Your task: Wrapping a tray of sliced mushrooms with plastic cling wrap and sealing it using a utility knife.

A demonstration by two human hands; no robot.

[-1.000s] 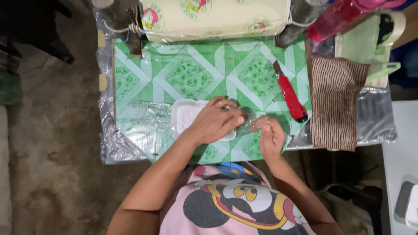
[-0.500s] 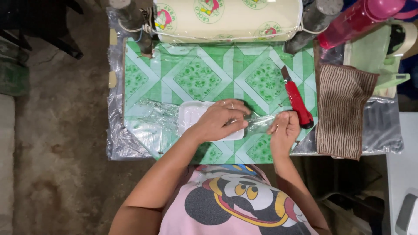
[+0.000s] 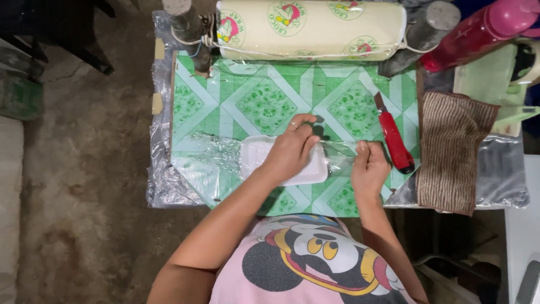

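Observation:
A white foam tray lies on a green patterned table, over a sheet of clear plastic film. My left hand rests palm down on the tray and covers its right half. Just to the right, my right hand is closed on the end of the film and holds it stretched away from the tray. What lies in the tray under my hand is hidden.
A large roll of cling film sits on a holder at the table's far edge. A red utility knife lies right of my hands, beside a brown striped cloth. A pink bottle stands at the far right.
Both hands stay on the tray and film; the right hand has drawn the film end slightly further right. The camera view has shifted a little.

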